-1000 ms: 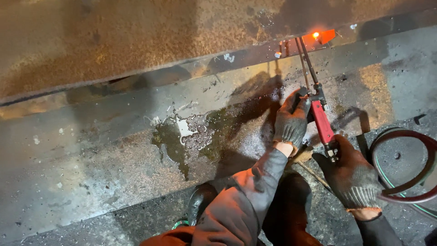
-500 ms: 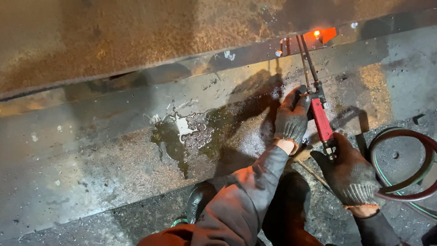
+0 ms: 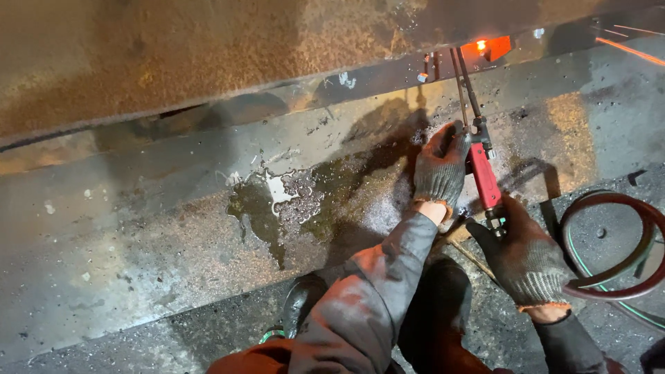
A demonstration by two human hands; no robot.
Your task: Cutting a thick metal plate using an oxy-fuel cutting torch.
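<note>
Nearest the camera, the right hand (image 3: 526, 260), in a grey knitted work glove, is closed around the rear end of the red-bodied metal cutting torch (image 3: 483, 173), its fingers wrapped fully about the handle where the valve fittings sit. This grip appears to carry the weight and set the angle. Just right of those fingers, the dark red rubber hose (image 3: 609, 242) lies coiled on the ground, a thin green hose running along it, leaving slack near the handle.

Ahead of the right fingers, the left hand (image 3: 440, 170), also gloved, rests on the grey steel plate (image 3: 138, 228) with its fingers curled against the forward part of the torch body. The hold looks like a guiding brace rather than a full clamp; how tightly the fingers close cannot be told.

Beyond the left fingertips, the twin thin metal torch tubes (image 3: 465, 86) reach away to the plate's far edge. At their end, the glowing orange cut zone (image 3: 488, 48) shows against the rusty brown steel wall (image 3: 208, 55), with sparks (image 3: 627, 50) streaking off to the right.

Left of the fingers, a wet dark stain (image 3: 291, 208) spreads across the plate.
</note>
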